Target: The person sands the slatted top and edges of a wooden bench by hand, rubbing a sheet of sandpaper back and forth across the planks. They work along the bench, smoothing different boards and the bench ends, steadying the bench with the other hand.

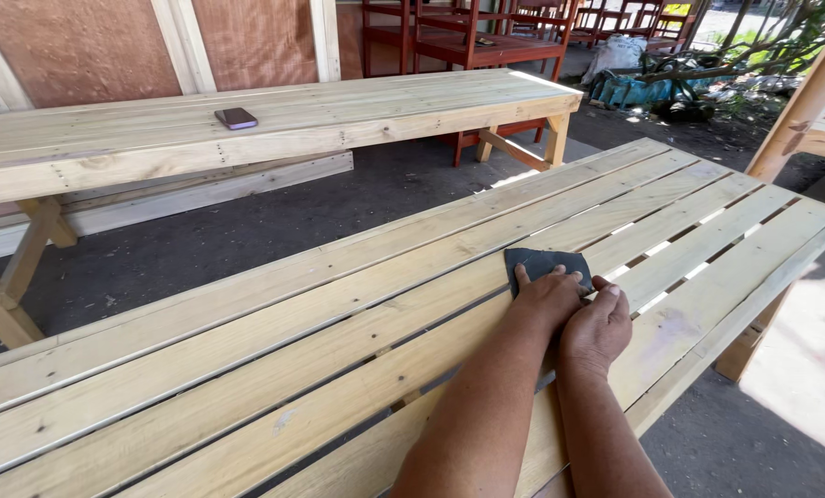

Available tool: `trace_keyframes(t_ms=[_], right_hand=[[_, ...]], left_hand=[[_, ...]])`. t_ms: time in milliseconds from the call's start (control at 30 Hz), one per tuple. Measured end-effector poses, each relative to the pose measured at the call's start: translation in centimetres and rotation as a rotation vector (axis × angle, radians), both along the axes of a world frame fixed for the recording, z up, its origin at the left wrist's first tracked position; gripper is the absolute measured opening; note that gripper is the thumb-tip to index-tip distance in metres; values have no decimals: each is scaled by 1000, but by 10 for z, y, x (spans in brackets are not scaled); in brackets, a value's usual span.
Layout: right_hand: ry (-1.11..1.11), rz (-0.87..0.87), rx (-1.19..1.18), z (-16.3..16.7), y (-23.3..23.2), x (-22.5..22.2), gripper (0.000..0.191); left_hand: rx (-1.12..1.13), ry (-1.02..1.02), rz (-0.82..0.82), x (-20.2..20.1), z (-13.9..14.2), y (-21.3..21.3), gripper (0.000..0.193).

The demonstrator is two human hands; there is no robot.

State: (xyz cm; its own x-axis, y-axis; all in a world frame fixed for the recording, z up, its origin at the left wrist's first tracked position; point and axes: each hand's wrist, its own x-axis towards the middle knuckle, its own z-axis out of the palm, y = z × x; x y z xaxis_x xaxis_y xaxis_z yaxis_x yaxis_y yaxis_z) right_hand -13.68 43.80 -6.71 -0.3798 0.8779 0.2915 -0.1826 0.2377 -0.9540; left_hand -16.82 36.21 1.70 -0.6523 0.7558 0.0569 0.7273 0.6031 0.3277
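Note:
A dark grey sheet of sandpaper (535, 262) lies flat on a pale slatted wooden tabletop (274, 332). My left hand (544, 297) presses down on the sandpaper with its fingers spread over the sheet. My right hand (599, 325) lies partly over the left hand and touches the sandpaper's right edge with its fingertips. Both forearms reach in from the bottom of the view.
A second long pale wooden bench (357, 106) stands across a dark floor, with a dark phone (235, 117) on it. Red-brown wooden furniture (472, 37) is stacked behind. A wooden post (800, 106) rises at the right beside the tabletop's far corner.

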Motion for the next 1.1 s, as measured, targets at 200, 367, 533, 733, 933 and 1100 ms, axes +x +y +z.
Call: trace_keyframes(t_ms=[200, 367, 533, 733, 933, 1100], right_hand=[[-40, -9, 102, 4, -7, 8, 46], [-148, 70, 237, 12, -23, 24, 46], [-264, 139, 348, 16, -55, 56, 46], [-282, 123, 430, 15, -85, 91, 46], [-300, 168, 369, 14, -96, 105, 46], [-386, 169, 404, 15, -102, 106, 47]], left_hand=[[90, -23, 77, 18, -24, -46, 42], [158, -8, 105, 41, -52, -133, 45], [157, -12, 128, 72, -67, -227, 41], [173, -36, 181, 118, -77, -363, 39], [109, -166, 351, 197, -63, -520, 32], [131, -285, 604, 268, -54, -646, 48]])
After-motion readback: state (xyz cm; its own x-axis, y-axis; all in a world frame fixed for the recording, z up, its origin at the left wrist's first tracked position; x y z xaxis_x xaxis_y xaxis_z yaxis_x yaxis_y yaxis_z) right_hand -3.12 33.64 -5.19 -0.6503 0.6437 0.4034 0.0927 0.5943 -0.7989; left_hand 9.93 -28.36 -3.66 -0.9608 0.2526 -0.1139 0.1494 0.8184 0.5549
